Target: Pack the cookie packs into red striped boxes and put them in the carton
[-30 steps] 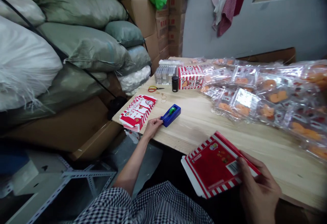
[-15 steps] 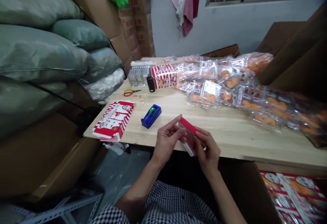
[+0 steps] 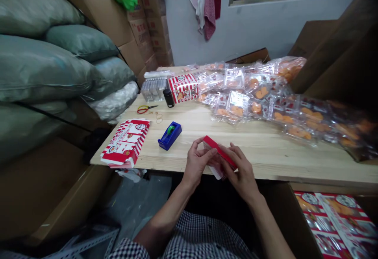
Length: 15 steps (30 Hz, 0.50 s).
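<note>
A thin red-and-white pack [image 3: 220, 151] is held between both hands, tilted over the table's front edge. Its narrow red side faces up, and pale, layered-looking edges show below. My left hand [image 3: 197, 161] is closed on its left end, thumb against the near face. From the right, my right hand [image 3: 239, 168] grips the other end with bent fingers. Whether it is a small box or a stack of cards I cannot make out. Left of the hands, a blue tape dispenser [image 3: 170, 136] with green tape stands on the table.
Flat red-striped cartons [image 3: 126, 143] lie stacked at the table's left edge. Behind are scissors [image 3: 147, 109], a black jar [image 3: 169, 98], a striped box [image 3: 183, 88] and clear cases [image 3: 153, 87]. Bagged orange items [image 3: 236, 105] cover the back right. An open carton [image 3: 330, 223] holds printed packs.
My left hand has closed in on the pack's left end, and its raised finger has come down. The camera view has shifted slightly to the right.
</note>
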### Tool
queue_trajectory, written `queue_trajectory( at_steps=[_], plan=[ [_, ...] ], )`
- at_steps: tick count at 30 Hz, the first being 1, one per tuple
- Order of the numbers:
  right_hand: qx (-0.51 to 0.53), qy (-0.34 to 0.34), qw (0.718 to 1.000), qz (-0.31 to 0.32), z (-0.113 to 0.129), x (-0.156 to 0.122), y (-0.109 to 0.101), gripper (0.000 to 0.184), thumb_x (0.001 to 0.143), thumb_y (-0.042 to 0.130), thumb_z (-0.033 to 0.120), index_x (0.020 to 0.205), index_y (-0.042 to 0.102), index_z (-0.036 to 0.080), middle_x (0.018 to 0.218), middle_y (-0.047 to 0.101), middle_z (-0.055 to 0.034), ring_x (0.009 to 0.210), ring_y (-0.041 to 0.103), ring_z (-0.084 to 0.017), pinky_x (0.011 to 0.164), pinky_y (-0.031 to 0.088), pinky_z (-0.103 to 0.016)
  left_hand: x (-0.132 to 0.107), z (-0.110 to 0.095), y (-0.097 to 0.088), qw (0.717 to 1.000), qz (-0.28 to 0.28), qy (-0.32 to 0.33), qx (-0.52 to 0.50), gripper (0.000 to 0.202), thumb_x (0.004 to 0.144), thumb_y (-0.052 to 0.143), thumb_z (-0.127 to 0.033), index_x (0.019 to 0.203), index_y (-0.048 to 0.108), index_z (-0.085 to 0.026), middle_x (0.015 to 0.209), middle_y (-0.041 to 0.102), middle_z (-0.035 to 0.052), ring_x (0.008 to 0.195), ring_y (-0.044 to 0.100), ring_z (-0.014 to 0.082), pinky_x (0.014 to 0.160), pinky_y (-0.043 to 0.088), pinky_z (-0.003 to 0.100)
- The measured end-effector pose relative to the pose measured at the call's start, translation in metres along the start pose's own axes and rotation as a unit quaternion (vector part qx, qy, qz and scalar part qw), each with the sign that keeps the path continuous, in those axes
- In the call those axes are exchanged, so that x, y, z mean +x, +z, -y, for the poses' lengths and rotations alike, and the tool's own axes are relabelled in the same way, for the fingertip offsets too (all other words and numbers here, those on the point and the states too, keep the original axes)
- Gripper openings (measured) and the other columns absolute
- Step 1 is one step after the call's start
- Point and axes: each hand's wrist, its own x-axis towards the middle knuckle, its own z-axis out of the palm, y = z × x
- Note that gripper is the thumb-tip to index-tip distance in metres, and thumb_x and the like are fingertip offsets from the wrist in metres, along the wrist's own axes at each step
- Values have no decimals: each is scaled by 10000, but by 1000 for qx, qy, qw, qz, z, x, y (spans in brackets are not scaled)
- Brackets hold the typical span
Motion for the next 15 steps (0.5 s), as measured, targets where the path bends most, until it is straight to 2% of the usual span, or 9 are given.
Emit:
queue_trajectory(
  at_steps=[2, 4, 6, 8, 9, 11, 13, 15],
  plan=[
    [-5, 2, 1000, 27, 0, 5, -7, 486, 975, 529, 162, 1414, 531, 369, 1133, 628, -40, 1027, 640, -202, 1196, 303, -561, 3, 3, 2, 999, -3, 28, 24, 702, 762, 787, -454, 1297, 435, -168, 720, 730, 19, 514, 639, 133, 533, 477, 211],
    [20, 9, 1000, 18, 1, 7, -10, 448, 979, 524, 180, 1382, 571, 369, 1086, 620, -35, 997, 635, -197, 1191, 313, -548, 10, 9, -1, 993, -29, 70, 90, 675, 740, 796, -474, 1265, 474, -198, 649, 660, -46, 504, 587, 114, 535, 439, 203],
    [67, 30, 997, -3, 1, 7, -12, 397, 979, 533, 199, 1333, 624, 354, 1029, 616, -30, 972, 631, -192, 1171, 345, -523, 20, 16, -10, 970, -74, 119, 198, 653, 694, 832, -461, 1220, 530, -218, 591, 556, -90, 515, 533, 105, 553, 408, 201],
    [120, 73, 990, -25, -2, 4, -15, 339, 967, 572, 233, 1275, 675, 333, 988, 615, -29, 967, 631, -194, 1098, 430, -471, 28, 24, -22, 938, -95, 155, 296, 607, 646, 869, -424, 1146, 597, -214, 648, 550, -70, 599, 544, 118, 615, 427, 216],
    [146, 101, 983, -43, -5, 3, -17, 315, 953, 602, 255, 1247, 696, 320, 985, 620, -31, 969, 633, -197, 1035, 479, -434, 31, 27, -28, 929, -81, 164, 323, 554, 642, 872, -409, 1097, 630, -205, 725, 591, -38, 671, 571, 133, 665, 451, 230],
    [200, 160, 961, -102, -17, -2, -19, 295, 910, 671, 301, 1200, 725, 292, 1017, 648, -38, 985, 639, -206, 909, 536, -365, 34, 30, -40, 933, -6, 154, 326, 433, 693, 833, -398, 1038, 676, -189, 914, 660, 27, 824, 618, 169, 774, 488, 263],
    [238, 215, 932, -167, -34, -8, -16, 303, 879, 706, 345, 1172, 735, 272, 1095, 690, -45, 1013, 654, -217, 871, 549, -345, 35, 29, -50, 945, 95, 110, 292, 382, 780, 752, -413, 1081, 694, -184, 1048, 696, 59, 917, 648, 200, 831, 503, 284],
    [238, 261, 914, -198, -54, -14, -9, 327, 887, 682, 397, 1180, 723, 257, 1167, 718, -57, 1034, 675, -230, 892, 556, -370, 38, 24, -59, 944, 171, 58, 277, 426, 849, 665, -441, 1187, 679, -182, 1103, 722, 60, 948, 673, 227, 828, 514, 287]
  ],
)
